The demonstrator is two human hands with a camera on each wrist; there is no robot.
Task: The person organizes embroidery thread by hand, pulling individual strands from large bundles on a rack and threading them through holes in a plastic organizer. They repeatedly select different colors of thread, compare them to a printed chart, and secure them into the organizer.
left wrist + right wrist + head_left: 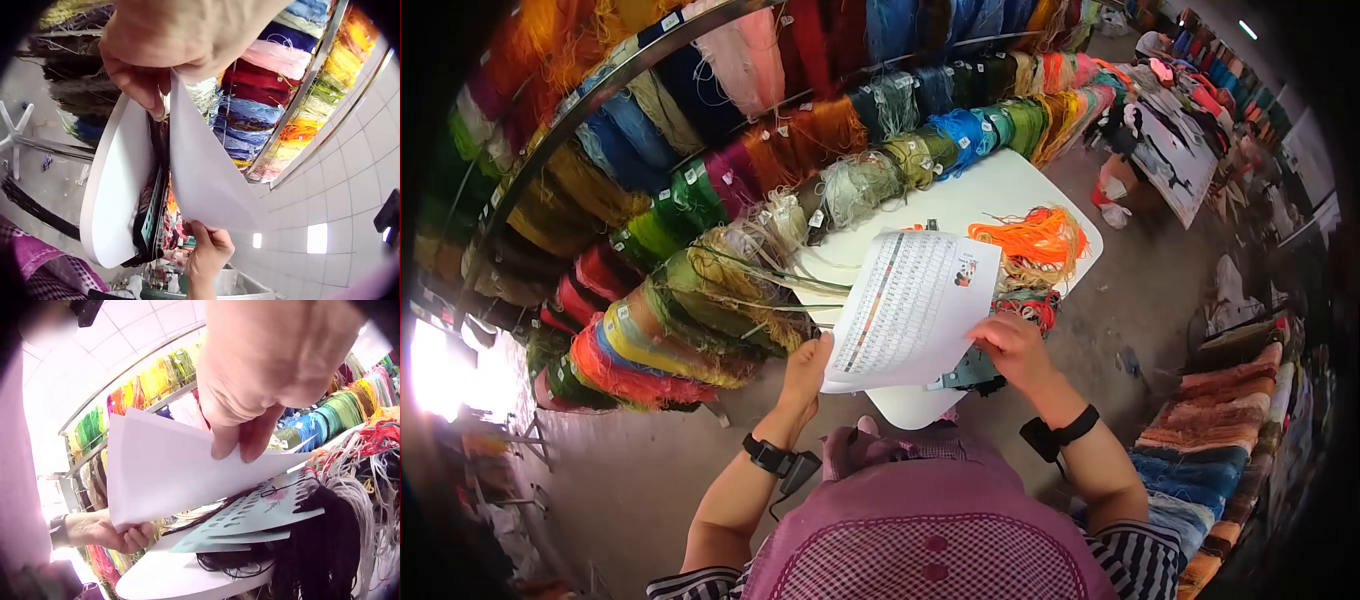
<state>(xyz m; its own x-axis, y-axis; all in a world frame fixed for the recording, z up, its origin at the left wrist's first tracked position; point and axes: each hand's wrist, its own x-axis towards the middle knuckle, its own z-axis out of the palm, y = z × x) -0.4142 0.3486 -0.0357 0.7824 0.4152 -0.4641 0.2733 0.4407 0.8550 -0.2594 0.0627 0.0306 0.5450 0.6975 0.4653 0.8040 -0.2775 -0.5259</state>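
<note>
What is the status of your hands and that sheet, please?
Left hand grips sheet corner. Right hand pinches opposite edge. Sheet held over table, orange yarn behind it.

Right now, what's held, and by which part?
A paper sheet, gripped by both hands: left hand at its near left corner, right hand at its near right edge.

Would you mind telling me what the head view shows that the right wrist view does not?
Only the head view shows the printed chart on the sheet of paper and the grey floor. Only the right wrist view shows the sheet's blank underside, the rows of holes in the teal cards beneath it and the ceiling tiles. Both show the left hand and right hand holding the sheet, the white table and the racks of coloured skeins.
</note>
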